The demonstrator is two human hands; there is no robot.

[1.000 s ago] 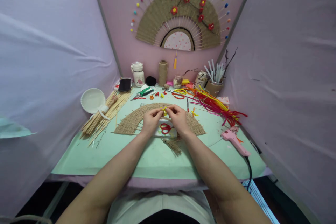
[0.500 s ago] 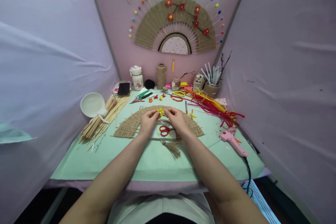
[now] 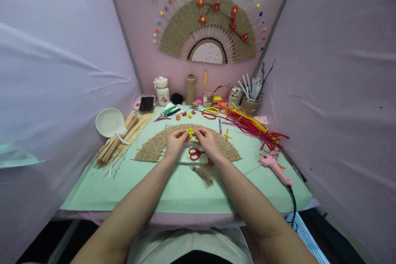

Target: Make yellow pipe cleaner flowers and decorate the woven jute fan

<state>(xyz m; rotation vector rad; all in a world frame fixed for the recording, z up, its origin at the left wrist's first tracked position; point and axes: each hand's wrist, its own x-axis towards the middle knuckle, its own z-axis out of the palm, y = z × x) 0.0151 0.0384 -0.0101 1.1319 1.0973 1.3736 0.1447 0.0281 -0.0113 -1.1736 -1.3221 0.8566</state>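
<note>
Between my two hands is a small yellow pipe-cleaner flower (image 3: 189,133), pinched at its left side by my left hand (image 3: 177,143) and at its right side by my right hand (image 3: 208,142). Both hands are closed at the fingertips, above a woven twine fan (image 3: 150,148) lying on the table. Red-handled scissors (image 3: 195,154) rest on the fan's pale inner panel, just below the hands. A twine tassel (image 3: 204,176) lies at the fan's lower edge. Part of the fan is hidden under my hands.
Bamboo sticks (image 3: 122,142) lie at left beside a white paper bowl (image 3: 109,122). Red, orange and yellow pipe cleaners (image 3: 250,123) spread at right, near a corded pink glue gun (image 3: 276,168). Green-handled pliers (image 3: 169,111) and small flowers sit behind the fan. A finished fan (image 3: 182,24) hangs on the wall.
The yellow flower has turned slightly between my fingertips. Both hands stay in nearly the same place, and the whole view has shifted very slightly.
</note>
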